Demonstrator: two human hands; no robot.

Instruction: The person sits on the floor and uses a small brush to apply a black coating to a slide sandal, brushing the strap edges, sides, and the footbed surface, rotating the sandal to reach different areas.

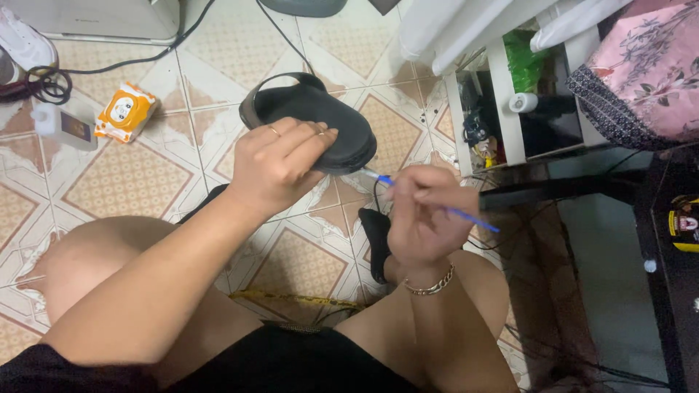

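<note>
Clamping a black sandal [320, 124], the left hand [273, 164] (grip closed); right hand [422, 215] pinches a blue toothbrush [444, 209].

orange wipes pack [127, 110] on tiled floor [131, 178], black cable [109, 65] nr it; white shelf unit [502, 102] w/ pink floral cloth [644, 69] alongside.

Both hands [280, 164] [422, 215] clenched (raised)

Matt black rubbery sandal [320, 120], glossy floor tiles [131, 178]
</note>
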